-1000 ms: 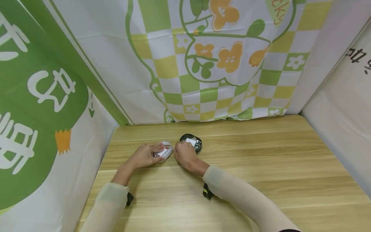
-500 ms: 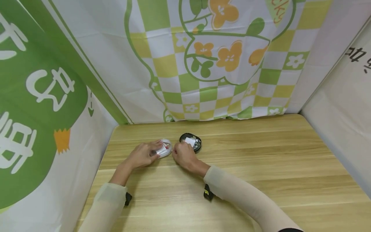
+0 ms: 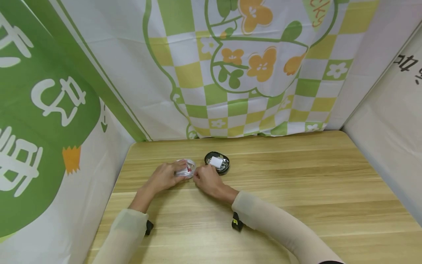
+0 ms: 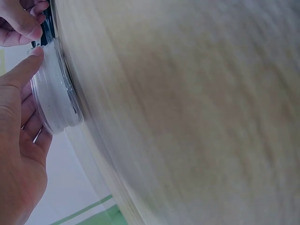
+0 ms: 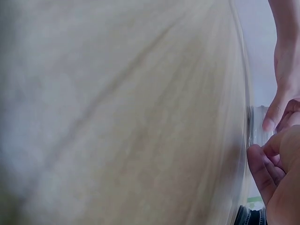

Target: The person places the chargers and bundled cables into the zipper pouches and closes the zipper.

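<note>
My left hand (image 3: 163,176) grips a clear oval plastic case (image 3: 191,169) on the table, thumb on the near side and fingers over the far side. White contents and a small red patch show through it. At the case's right end, my right hand (image 3: 209,179) has curled fingers, with thumb and fingertip pinching its edge. The left wrist view shows the case (image 4: 54,93) standing low and pale, both thumbs close together. Behind the right hand lies a black oval case (image 3: 225,169) with a white block (image 3: 215,161) inside; the hand partly hides it.
A wood-grain table (image 3: 296,183) carries both cases near its back edge. A patterned cloth (image 3: 237,108) hangs behind, with a green and white cloth (image 3: 43,91) at the left and a white one (image 3: 392,121) at the right.
The clear case has turned and shifted slightly under my left hand. My right hand has moved a little left and towards me, uncovering more of the black case, which stays put.
</note>
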`<control>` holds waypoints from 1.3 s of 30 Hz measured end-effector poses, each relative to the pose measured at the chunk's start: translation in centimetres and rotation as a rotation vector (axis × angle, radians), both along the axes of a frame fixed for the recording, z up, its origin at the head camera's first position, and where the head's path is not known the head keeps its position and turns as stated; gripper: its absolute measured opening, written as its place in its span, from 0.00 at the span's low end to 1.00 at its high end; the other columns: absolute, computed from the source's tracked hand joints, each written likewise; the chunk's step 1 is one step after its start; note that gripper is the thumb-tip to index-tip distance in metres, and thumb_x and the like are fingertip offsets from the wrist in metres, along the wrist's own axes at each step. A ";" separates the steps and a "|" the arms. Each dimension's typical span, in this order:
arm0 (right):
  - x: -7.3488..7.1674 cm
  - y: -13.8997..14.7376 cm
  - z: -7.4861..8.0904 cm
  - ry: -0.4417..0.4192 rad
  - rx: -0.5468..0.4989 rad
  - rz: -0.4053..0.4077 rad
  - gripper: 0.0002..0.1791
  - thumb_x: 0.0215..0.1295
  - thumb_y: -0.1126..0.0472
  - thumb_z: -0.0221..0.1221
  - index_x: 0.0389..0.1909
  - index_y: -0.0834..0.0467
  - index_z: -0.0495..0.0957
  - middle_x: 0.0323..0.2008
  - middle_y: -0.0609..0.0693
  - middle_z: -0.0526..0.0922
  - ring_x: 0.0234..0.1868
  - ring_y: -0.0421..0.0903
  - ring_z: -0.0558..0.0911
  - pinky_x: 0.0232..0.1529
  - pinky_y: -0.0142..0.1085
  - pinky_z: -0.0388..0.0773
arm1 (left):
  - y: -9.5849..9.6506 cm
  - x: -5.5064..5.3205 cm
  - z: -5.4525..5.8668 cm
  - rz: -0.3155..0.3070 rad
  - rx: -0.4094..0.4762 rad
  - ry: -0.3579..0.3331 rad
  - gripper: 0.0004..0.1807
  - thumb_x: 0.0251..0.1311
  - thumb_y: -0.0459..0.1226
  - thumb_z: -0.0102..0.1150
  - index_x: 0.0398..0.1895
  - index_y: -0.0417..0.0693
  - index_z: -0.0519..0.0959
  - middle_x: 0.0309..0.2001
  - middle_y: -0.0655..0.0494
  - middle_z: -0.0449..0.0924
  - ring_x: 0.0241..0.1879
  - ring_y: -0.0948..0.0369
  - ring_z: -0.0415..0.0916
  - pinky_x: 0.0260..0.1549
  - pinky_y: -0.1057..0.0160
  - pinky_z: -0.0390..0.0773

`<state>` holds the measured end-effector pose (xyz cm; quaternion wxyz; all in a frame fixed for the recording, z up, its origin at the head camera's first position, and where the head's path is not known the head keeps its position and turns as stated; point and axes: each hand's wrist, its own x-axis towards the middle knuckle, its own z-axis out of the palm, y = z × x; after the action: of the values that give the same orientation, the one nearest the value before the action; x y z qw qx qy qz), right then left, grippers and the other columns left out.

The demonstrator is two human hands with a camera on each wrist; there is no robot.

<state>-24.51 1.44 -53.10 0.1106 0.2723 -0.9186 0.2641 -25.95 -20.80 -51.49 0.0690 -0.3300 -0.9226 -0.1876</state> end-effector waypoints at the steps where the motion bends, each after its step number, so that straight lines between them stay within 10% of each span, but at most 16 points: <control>1: 0.0 -0.1 0.0 -0.003 -0.003 0.005 0.07 0.63 0.66 0.66 0.28 0.54 0.91 0.24 0.44 0.87 0.25 0.38 0.81 0.29 0.36 0.83 | 0.0 0.0 0.0 0.002 0.000 -0.001 0.30 0.61 0.42 0.77 0.63 0.37 0.83 0.65 0.42 0.82 0.55 0.42 0.86 0.52 0.44 0.85; 19: -0.2 0.7 -0.4 0.032 0.005 -0.030 0.07 0.64 0.65 0.67 0.30 0.53 0.91 0.27 0.44 0.89 0.28 0.42 0.87 0.31 0.39 0.84 | -0.6 -0.4 -0.4 -0.032 0.028 -0.036 0.24 0.63 0.41 0.75 0.59 0.37 0.85 0.61 0.42 0.84 0.56 0.44 0.85 0.56 0.45 0.83; 25: -0.8 1.1 -0.3 0.014 0.000 -0.060 0.07 0.65 0.65 0.67 0.28 0.55 0.90 0.26 0.46 0.89 0.27 0.44 0.87 0.30 0.38 0.85 | -0.5 -0.5 -0.2 -0.031 0.022 -0.060 0.23 0.65 0.41 0.73 0.59 0.37 0.85 0.61 0.44 0.83 0.39 0.49 0.89 0.56 0.46 0.83; 32: -1.1 1.3 -0.1 0.014 0.041 -0.095 0.10 0.67 0.64 0.66 0.25 0.55 0.87 0.24 0.47 0.87 0.26 0.46 0.86 0.32 0.40 0.85 | -0.7 -0.7 -0.1 -0.057 0.025 -0.059 0.22 0.65 0.39 0.73 0.58 0.36 0.85 0.61 0.43 0.83 0.57 0.43 0.84 0.58 0.45 0.82; 36: -1.3 1.1 -0.1 0.051 0.072 -0.110 0.13 0.67 0.65 0.64 0.21 0.54 0.83 0.21 0.49 0.85 0.25 0.47 0.85 0.30 0.43 0.85 | -0.8 -0.7 -0.2 -0.061 0.031 -0.072 0.22 0.66 0.39 0.72 0.59 0.35 0.84 0.62 0.43 0.83 0.33 0.53 0.87 0.54 0.47 0.84; 39: -1.5 1.0 -0.2 0.074 0.099 -0.117 0.15 0.67 0.64 0.64 0.18 0.53 0.80 0.21 0.49 0.84 0.24 0.47 0.85 0.30 0.43 0.84 | -0.8 -0.8 -0.2 -0.064 0.038 -0.077 0.22 0.66 0.38 0.72 0.59 0.35 0.84 0.61 0.43 0.83 0.37 0.52 0.88 0.54 0.47 0.84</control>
<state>-26.01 2.44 -53.34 0.1460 0.2329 -0.9401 0.2014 -26.76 -21.60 -51.65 0.0336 -0.3505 -0.9097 -0.2200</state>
